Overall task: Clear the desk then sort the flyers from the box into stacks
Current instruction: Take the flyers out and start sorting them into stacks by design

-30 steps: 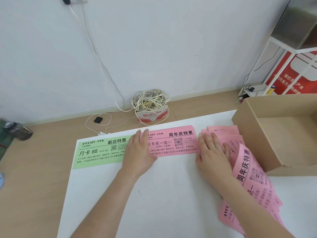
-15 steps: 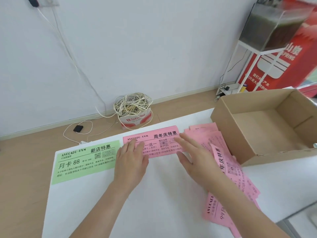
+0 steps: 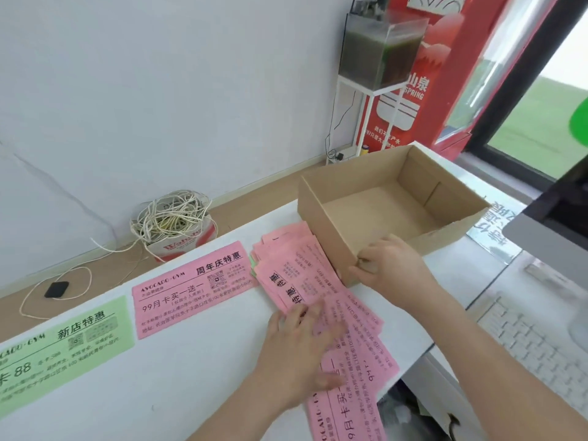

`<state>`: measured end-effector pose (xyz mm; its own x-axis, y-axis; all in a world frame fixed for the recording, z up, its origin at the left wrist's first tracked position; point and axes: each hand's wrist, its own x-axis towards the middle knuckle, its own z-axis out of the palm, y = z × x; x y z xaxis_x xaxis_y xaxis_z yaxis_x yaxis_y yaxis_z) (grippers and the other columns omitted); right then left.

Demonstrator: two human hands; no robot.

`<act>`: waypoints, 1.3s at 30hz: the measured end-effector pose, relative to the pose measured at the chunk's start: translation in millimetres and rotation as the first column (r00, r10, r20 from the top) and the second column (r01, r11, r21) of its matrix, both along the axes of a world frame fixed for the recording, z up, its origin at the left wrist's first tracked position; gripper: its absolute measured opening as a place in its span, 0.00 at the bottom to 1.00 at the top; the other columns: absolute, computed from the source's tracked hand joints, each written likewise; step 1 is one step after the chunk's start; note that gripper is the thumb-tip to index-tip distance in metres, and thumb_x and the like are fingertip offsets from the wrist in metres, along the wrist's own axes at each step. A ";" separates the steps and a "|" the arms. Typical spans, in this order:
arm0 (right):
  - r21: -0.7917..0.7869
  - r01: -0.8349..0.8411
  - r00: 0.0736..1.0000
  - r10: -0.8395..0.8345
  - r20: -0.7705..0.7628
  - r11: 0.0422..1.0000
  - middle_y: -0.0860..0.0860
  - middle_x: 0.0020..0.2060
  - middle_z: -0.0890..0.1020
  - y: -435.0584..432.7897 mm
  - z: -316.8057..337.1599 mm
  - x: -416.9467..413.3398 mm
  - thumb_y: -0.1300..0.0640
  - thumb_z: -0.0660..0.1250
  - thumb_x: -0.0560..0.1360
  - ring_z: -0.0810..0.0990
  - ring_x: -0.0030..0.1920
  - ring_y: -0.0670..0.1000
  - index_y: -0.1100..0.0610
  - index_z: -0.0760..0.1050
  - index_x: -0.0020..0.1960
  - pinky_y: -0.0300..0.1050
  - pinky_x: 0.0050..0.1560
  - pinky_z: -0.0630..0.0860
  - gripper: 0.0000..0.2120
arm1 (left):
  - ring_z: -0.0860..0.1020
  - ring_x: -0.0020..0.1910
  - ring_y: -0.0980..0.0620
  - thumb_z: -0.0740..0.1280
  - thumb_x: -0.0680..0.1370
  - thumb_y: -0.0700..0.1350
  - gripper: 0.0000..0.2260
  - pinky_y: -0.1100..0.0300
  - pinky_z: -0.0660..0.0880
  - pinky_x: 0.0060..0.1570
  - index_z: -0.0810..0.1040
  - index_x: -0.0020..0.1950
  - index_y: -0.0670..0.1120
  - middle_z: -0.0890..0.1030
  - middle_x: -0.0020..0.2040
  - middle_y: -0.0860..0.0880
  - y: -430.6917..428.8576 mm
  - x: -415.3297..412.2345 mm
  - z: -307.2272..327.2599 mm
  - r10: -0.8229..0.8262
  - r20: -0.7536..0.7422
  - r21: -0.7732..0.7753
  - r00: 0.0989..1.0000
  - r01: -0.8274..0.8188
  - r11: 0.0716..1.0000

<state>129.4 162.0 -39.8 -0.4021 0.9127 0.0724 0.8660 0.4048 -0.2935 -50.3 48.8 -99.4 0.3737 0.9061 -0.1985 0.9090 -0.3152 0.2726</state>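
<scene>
head view: left hand (image 3: 299, 354) presses pink paper flyers (image 3: 299, 268) beside brown cardboard box (image 3: 321, 227); right hand (image 3: 389, 268) grips its corner. likely flimsy, slippery: pinch an edge.

A white wall (image 3: 159, 90) fills the upper left above a wood floor (image 3: 241, 208) with a cable coil (image 3: 171, 218), a stand (image 3: 366, 122) at upper right bears a murky tank (image 3: 378, 49) before a red sign (image 3: 423, 100) and bright window (image 3: 541, 122), and a keyboard (image 3: 525, 338) lies lower right.
</scene>
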 end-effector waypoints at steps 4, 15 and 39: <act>0.241 -0.073 0.997 0.068 0.031 0.968 0.45 0.24 0.66 6.7 -1.0 5.3 0.58 0.73 0.66 0.65 0.32 0.52 0.54 0.66 0.26 0.47 0.30 0.71 0.18 | 0.41 0.75 0.47 0.61 0.71 0.69 0.35 0.41 0.39 0.70 0.47 0.73 0.67 0.39 0.78 0.52 4.9 -1.6 -14.9 0.074 -0.068 0.020 0.995 -0.073 0.997; 0.199 0.263 0.962 -0.272 0.022 0.944 0.53 0.37 0.76 62.1 -27.3 51.4 0.55 0.65 0.75 0.70 0.44 0.58 0.59 0.76 0.40 0.47 0.44 0.68 0.08 | 0.36 0.76 0.51 0.62 0.71 0.68 0.36 0.40 0.39 0.73 0.47 0.74 0.67 0.39 0.78 0.53 50.6 18.0 -18.0 0.162 0.014 -0.077 0.987 -0.160 0.984; -0.659 -0.004 0.708 -0.462 -0.533 0.753 0.48 0.41 0.81 -74.4 -53.7 2.2 0.62 0.73 0.70 0.81 0.39 0.46 0.45 0.68 0.66 0.36 0.44 0.78 0.29 | 0.76 0.55 0.48 0.74 0.69 0.52 0.35 0.53 0.73 0.51 0.59 0.70 0.56 0.76 0.55 0.53 22.5 18.5 -11.0 0.733 0.294 -0.112 0.613 -0.740 0.663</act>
<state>131.6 87.6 -93.5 -0.2378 0.9068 -0.3482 0.4045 -0.2335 -0.8842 -31.8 71.2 -110.4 -0.3863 0.9046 -0.1802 0.7148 0.4171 0.5614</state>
